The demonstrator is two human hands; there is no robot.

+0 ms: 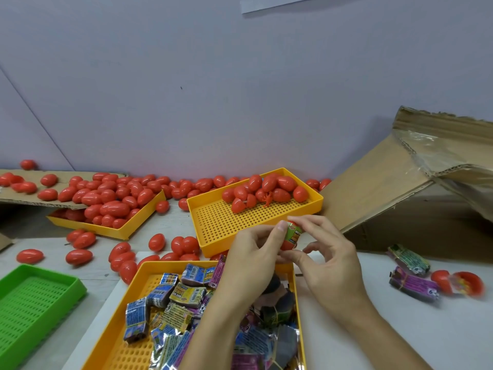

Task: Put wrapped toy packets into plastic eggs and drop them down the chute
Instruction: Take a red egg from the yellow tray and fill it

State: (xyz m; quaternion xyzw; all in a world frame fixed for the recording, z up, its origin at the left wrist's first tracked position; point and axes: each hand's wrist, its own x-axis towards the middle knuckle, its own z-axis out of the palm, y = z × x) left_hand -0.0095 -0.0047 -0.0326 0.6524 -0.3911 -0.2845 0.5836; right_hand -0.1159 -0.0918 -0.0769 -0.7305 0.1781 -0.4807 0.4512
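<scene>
Both hands meet over the near edge of the far yellow tray (213, 225), working on one red egg (288, 243) with a green and orange packet (293, 233) stuffed into it. The left hand (250, 255) has the egg in a pinching grip, thumb tip on the upper left of it, other fingers curled behind. The right hand (328, 263) pinches too: index finger across the top at about 12 o'clock, thumb under the bottom at about 6 o'clock. So the egg sits right between the two grips, upright-ish, packet showing through the middle where the halves aren't together.

Straight below the hands, at 6 o'clock, is the near yellow tray (133, 303) full of wrapped packets (162, 313) in blue, yellow and purple. The far tray holds a heap of red eggs (266, 189) at its back end. At 9 o'clock there's a green tray (32, 297), and at 10 o'clock another yellow tray (117, 232) piled with eggs (112, 198), plus loose eggs (80, 256) scattered over the tabletop (400, 324). At 3 o'clock lie two packets (412, 285) and an open egg (458, 284), with a cardboard chute (386, 188) sloping behind them.
</scene>
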